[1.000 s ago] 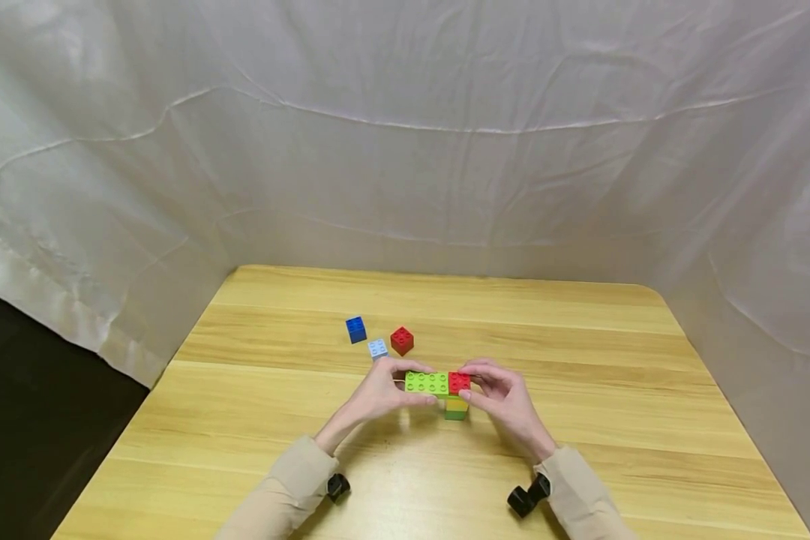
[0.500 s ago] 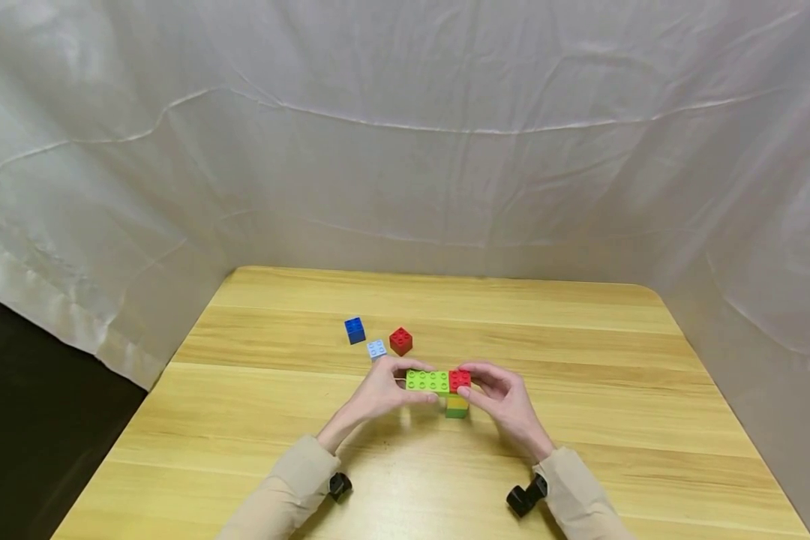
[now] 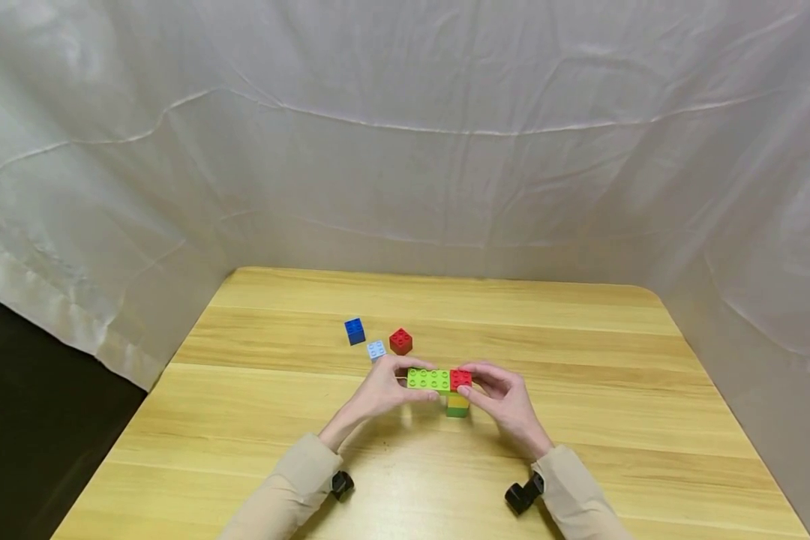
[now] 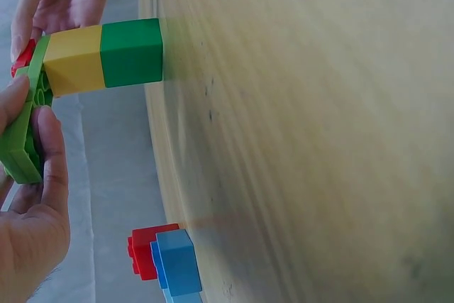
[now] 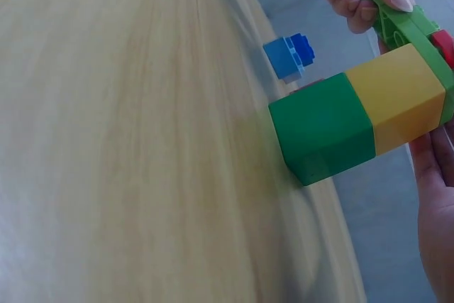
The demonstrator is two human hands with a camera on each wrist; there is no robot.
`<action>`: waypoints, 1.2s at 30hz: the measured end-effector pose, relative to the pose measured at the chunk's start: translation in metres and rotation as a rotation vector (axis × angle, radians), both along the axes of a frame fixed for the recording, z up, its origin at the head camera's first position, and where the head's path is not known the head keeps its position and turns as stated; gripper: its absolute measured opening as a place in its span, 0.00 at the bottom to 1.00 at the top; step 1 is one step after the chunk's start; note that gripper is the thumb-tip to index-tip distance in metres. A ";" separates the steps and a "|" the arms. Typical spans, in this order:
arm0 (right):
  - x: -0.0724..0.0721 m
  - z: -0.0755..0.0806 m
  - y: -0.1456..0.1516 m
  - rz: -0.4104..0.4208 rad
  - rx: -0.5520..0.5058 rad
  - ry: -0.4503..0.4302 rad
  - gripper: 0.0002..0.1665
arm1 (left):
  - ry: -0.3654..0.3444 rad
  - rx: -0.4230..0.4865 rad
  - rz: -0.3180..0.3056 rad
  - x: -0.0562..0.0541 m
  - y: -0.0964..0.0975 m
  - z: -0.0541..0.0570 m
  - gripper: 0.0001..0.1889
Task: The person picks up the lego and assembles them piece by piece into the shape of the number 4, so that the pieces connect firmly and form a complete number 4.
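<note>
A stack of toy building blocks stands on the table, a green block (image 5: 323, 129) at the bottom and a yellow block (image 4: 74, 60) above it. On top, a long lime green block (image 3: 428, 379) reaches out to the left past the stack, its hollow underside showing in the left wrist view. A red block (image 3: 460, 379) sits at its right end, over the yellow. My left hand (image 3: 382, 390) pinches the overhanging lime green block, thumb on the near side and fingers on the far side. With thumb and fingers, my right hand (image 3: 502, 401) grips the red block from the right.
Beyond my left hand lie loose blocks: a dark blue one (image 3: 355, 331), a light blue one (image 3: 376, 350) and another red one (image 3: 401, 342). The wooden table (image 3: 580, 337) ends at a pale hanging cloth (image 3: 405, 180) at the back and sides.
</note>
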State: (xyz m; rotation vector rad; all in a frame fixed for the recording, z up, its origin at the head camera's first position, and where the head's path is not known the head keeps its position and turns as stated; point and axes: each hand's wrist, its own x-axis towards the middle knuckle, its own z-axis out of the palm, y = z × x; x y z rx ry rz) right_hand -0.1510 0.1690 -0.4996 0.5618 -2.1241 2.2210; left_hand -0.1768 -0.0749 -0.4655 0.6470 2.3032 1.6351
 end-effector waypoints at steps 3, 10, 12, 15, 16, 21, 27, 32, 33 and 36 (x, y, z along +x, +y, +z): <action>0.000 -0.001 0.001 0.000 0.002 0.009 0.23 | 0.000 -0.003 0.002 0.000 0.000 0.000 0.23; -0.002 -0.002 0.002 0.017 -0.002 0.020 0.21 | 0.002 -0.001 -0.003 0.000 0.001 -0.001 0.23; -0.002 -0.002 0.003 0.019 0.004 0.022 0.21 | 0.003 -0.001 -0.006 0.000 0.001 -0.001 0.23; -0.003 -0.002 0.003 0.018 0.012 0.030 0.21 | 0.001 0.003 -0.012 0.000 0.000 -0.001 0.23; -0.003 -0.002 0.003 0.018 0.014 0.032 0.21 | 0.000 0.003 -0.013 0.000 0.000 0.000 0.23; -0.005 -0.002 0.003 0.028 0.017 0.056 0.20 | -0.005 0.001 -0.017 0.000 -0.001 0.001 0.24; -0.007 -0.001 0.003 0.040 0.020 0.093 0.20 | 0.001 -0.006 -0.014 -0.001 -0.001 0.001 0.24; -0.008 -0.002 0.004 0.049 0.021 0.122 0.20 | 0.012 -0.009 -0.014 -0.001 -0.001 0.001 0.23; -0.008 -0.002 0.004 0.051 0.023 0.127 0.20 | 0.013 -0.010 -0.014 -0.001 -0.001 0.001 0.23; -0.008 -0.001 0.005 0.058 0.029 0.136 0.20 | 0.009 -0.014 -0.012 -0.001 -0.001 0.002 0.24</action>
